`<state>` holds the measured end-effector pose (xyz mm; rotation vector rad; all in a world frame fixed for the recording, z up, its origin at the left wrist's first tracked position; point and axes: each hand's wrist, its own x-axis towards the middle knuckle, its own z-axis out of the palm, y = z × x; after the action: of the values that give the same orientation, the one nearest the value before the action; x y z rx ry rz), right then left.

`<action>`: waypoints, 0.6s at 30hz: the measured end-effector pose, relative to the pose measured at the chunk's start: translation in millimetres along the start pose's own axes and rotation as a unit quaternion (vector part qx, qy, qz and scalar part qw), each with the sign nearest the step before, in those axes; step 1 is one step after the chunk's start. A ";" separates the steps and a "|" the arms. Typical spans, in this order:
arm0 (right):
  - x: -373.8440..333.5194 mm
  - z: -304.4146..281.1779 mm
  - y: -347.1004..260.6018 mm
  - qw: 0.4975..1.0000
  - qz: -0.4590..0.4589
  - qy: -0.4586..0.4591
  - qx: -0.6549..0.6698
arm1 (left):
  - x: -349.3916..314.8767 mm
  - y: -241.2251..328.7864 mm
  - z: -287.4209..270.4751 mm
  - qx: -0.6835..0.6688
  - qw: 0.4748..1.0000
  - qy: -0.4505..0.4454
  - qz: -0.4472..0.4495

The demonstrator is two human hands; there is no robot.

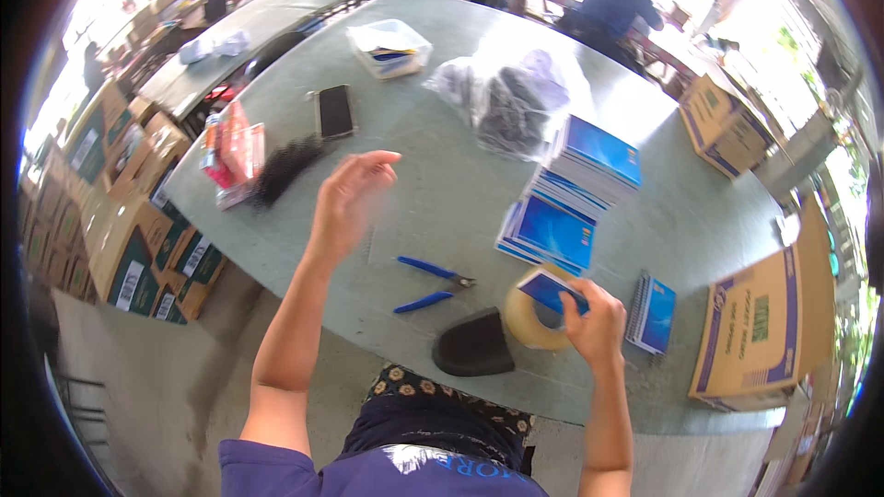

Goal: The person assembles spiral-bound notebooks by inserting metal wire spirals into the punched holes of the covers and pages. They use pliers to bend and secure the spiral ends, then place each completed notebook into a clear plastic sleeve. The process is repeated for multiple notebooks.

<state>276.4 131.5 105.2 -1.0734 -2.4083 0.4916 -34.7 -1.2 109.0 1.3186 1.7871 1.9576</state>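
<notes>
My right hand (597, 317) holds a small blue packet (548, 290) over a roll of clear packing tape (532, 317) near the table's front edge. My left hand (350, 198) is raised above the grey-green table (433, 193), fingers apart, holding nothing. It is nearest a dark bundle of black fibres (285, 167) and a black phone (335, 111). Blue-handled pliers (431, 283) lie open between my hands. A black rounded pad (474, 345) sits beside the tape roll.
Stacks of blue packets (575, 193) lie to the right, with a smaller stack (652, 313) by a cardboard box (750, 331). A clear bag of dark items (506, 97), a plastic tub (389, 46) and red packets (230, 152) are further off. A person (617, 0) sits at the far end. Boxes line the left.
</notes>
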 end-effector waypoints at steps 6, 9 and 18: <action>3.2 5.6 15.8 0.995 -0.045 0.060 0.063 | -47.0 17.1 107.5 0.021 0.965 -0.259 -0.038; 2.7 2.6 12.9 0.996 -0.050 0.040 0.055 | -58.7 7.8 128.6 0.019 0.971 -0.233 0.040; 4.3 7.6 9.7 0.992 -0.067 0.058 0.086 | -66.7 16.7 144.0 0.128 0.975 -0.162 0.080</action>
<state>275.6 140.0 95.2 -0.8376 -2.2700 0.5637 111.3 53.4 75.1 1.7949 1.8597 1.5019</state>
